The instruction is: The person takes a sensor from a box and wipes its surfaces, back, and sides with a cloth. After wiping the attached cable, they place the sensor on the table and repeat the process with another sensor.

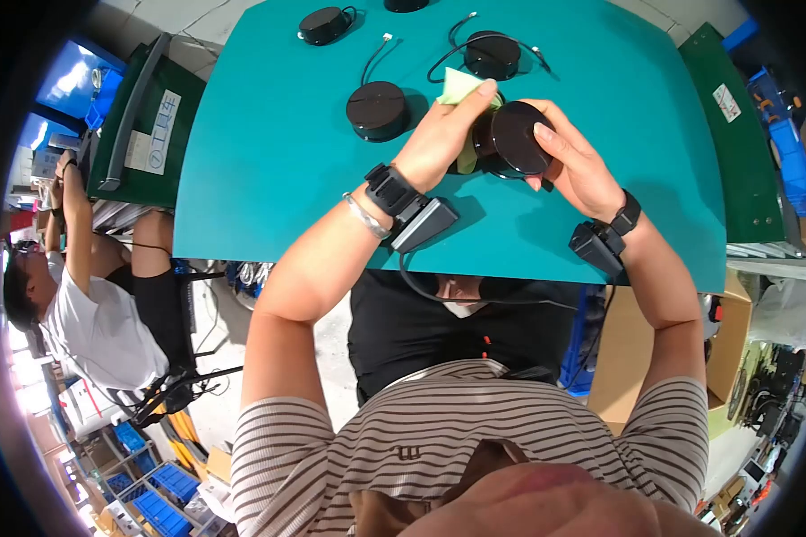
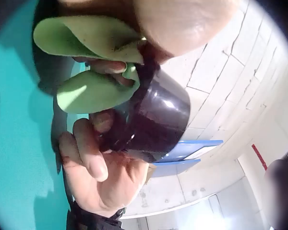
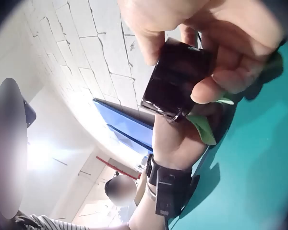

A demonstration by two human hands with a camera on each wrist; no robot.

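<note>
A glossy black round unit (image 1: 521, 139) is held up between both hands over the table. The right hand (image 1: 582, 161) grips it, thumb on its flat face; in the right wrist view the fingers of the right hand (image 3: 230, 52) curl round the black unit (image 3: 175, 79). The left hand (image 1: 439, 139) pinches a light green cloth (image 1: 461, 87) against the unit's other side. Folds of the green cloth (image 2: 96, 91) lie beside the black unit (image 2: 156, 112) in the left wrist view. Part of the left hand's fingers is hidden behind the unit.
On the teal table (image 1: 269, 179), a black round unit (image 1: 378, 111) with a cable stands left of the hands, another (image 1: 493, 55) beyond them, and more near the far edge. Green carts flank the table. A seated person (image 1: 107, 313) is at the left.
</note>
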